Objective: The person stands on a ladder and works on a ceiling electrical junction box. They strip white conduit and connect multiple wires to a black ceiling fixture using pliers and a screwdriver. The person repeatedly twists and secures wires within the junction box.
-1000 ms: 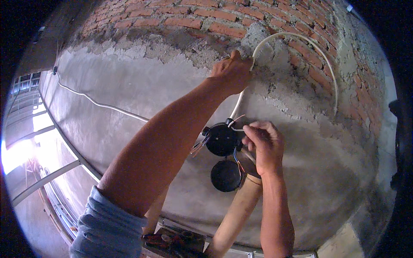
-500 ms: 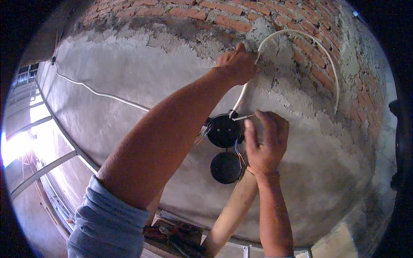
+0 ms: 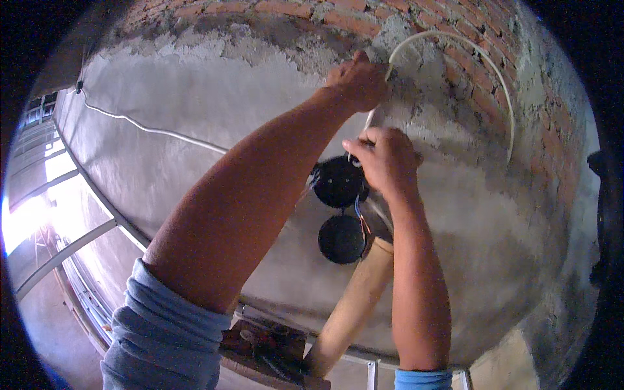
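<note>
A white cable (image 3: 429, 33) runs up the wall from two round black electrical boxes and bends over to the right in a wide arc. High on it, my left hand (image 3: 359, 83) is closed around the cable. Lower down, my right hand (image 3: 387, 159) pinches the cable just above the rim of the upper box (image 3: 338, 182); the fingers partly hide the cable end there. The lower box (image 3: 342, 239) sits directly beneath. Thin blue and orange wires (image 3: 361, 218) hang beside the boxes, and more thin wire ends show left of the upper box.
Grey plaster (image 3: 162, 97) covers the wall below bare brick (image 3: 351, 19). Another white cable (image 3: 156, 130) comes in from the left. A wooden post (image 3: 351, 305) slants below the boxes, beside a dark wooden ledge (image 3: 260, 344) with tools on it. Metal framing (image 3: 71, 250) stands at left.
My right hand has moved up and left, from the cable's free end to the top of the upper box. My left hand keeps its hold. The view has shifted slightly.
</note>
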Demonstrator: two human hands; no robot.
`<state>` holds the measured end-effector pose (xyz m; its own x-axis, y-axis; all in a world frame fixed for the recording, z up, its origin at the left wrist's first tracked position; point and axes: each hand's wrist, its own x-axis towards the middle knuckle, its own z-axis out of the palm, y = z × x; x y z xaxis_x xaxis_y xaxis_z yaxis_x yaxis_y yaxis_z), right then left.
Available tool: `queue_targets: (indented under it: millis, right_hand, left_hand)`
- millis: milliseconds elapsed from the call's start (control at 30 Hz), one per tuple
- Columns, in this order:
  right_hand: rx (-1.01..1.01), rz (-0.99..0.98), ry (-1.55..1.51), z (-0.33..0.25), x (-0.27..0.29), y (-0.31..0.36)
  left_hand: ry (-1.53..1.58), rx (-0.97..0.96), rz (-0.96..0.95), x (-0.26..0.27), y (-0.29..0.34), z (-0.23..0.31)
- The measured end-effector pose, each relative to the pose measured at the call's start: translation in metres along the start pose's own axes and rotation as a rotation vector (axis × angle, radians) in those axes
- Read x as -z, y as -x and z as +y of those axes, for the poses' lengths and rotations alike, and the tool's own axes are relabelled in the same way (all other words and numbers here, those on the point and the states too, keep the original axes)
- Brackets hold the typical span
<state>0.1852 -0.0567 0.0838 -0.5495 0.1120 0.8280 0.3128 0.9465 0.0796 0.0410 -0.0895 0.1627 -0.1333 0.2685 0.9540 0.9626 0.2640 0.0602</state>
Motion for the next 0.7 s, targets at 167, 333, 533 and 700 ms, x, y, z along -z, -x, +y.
queue_targets:
  millis: [167,333,533,700]
  right_hand:
    - [-0.020,-0.155,0.024,0.007,0.017,-0.012]
    - [0.027,-0.141,0.139,-0.001,0.022,-0.017]
    - [-0.016,-0.219,0.194,-0.009,0.034,-0.008]
    - [0.044,-0.042,0.196,-0.015,0.030,0.016]
  left_hand:
    - [0.090,0.011,0.150,0.022,0.010,-0.001]
    - [0.402,0.065,0.380,0.044,0.148,0.009]
    - [0.408,0.236,0.252,0.059,0.286,0.035]
    - [0.389,0.279,0.301,0.052,0.310,0.022]
